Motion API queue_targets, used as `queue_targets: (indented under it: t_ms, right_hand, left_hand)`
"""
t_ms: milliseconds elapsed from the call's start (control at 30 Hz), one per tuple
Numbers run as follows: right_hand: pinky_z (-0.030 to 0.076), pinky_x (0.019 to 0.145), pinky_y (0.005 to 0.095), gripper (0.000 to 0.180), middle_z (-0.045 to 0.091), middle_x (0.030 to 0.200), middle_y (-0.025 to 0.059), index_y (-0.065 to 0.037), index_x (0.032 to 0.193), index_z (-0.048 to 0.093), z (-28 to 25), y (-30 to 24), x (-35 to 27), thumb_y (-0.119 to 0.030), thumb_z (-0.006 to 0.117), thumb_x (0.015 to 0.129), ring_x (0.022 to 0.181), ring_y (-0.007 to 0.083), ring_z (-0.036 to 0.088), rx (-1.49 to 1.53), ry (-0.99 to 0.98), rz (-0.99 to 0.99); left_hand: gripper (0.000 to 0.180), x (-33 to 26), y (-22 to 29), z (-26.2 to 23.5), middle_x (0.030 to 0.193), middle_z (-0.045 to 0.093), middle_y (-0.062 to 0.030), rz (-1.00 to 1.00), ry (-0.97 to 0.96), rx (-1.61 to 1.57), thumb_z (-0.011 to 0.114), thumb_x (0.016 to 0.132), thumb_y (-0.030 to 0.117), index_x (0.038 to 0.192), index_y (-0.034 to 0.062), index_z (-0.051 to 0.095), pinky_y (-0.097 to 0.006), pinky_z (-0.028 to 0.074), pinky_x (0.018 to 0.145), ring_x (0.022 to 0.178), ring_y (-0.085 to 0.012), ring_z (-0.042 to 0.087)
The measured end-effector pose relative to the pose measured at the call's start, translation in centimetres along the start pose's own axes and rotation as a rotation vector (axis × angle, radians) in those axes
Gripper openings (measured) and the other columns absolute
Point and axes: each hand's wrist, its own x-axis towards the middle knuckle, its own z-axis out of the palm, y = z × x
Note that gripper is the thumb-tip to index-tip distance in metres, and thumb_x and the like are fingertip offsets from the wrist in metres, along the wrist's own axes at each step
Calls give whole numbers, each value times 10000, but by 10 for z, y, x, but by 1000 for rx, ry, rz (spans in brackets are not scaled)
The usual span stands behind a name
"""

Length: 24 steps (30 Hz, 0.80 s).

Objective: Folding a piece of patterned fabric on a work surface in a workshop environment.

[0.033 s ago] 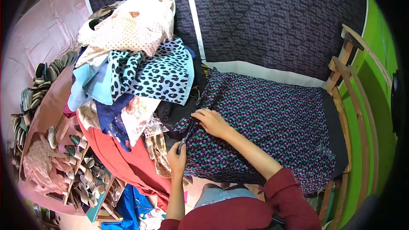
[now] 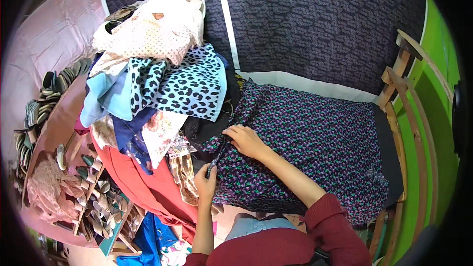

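A dark garment (image 2: 305, 148) with a small purple and green floral print lies spread over a dark padded surface. Its left edge is gathered into a band between my hands. My left hand (image 2: 205, 182) pinches that edge at the near corner, thumb and fingers together. Slightly farther off and to the right, my right hand (image 2: 245, 142) has its fingers bent over the same edge, gripping the cloth; its fingertips are partly hidden. Just left of my hands lies a black cloth (image 2: 201, 130), touching the floral garment.
A heaped pile of clothes fills the left side: a cream dotted piece (image 2: 157, 29), a blue leopard-print cloth (image 2: 189, 86), a coral-red cloth (image 2: 138, 177). Racks of shoes (image 2: 98, 212) stand beyond it. A wooden frame (image 2: 414, 113) borders the right; a dark patterned panel (image 2: 315, 24) rises behind.
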Motion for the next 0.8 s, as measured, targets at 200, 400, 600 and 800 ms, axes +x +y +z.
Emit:
queue_targets:
  t_ms: [200,400,600,800]
  right_hand:
    - [462,741,395,205,598,935,100,-66,914,555,-1,13,10,-103,652,737,879,296,568,143,-231,25]
    - [484,725,402,240,602,927,101,-74,996,560,8,17,6,-154,630,780,896,293,594,97,-217,9]
    - [492,640,413,302,618,818,89,-85,1038,548,6,2,-2,-142,641,756,765,293,622,48,-155,28]
    - [492,613,398,211,608,788,88,-81,944,577,14,2,-3,-126,640,748,738,286,617,27,-98,7]
  left_hand:
    - [202,3,13,-12,708,630,-56,38,17,211,664,815,154,901,-27,642,-231,425,571,621,-66,532]
    - [167,-1,27,-11,685,616,-165,112,41,435,569,877,226,930,74,614,-370,466,551,598,-327,611]
    - [124,3,14,-8,775,629,-125,305,180,279,574,869,118,903,10,622,-318,473,616,658,-236,610]
    - [137,3,11,-6,777,616,-94,79,104,75,547,897,116,916,-8,600,-280,457,642,680,-167,584]
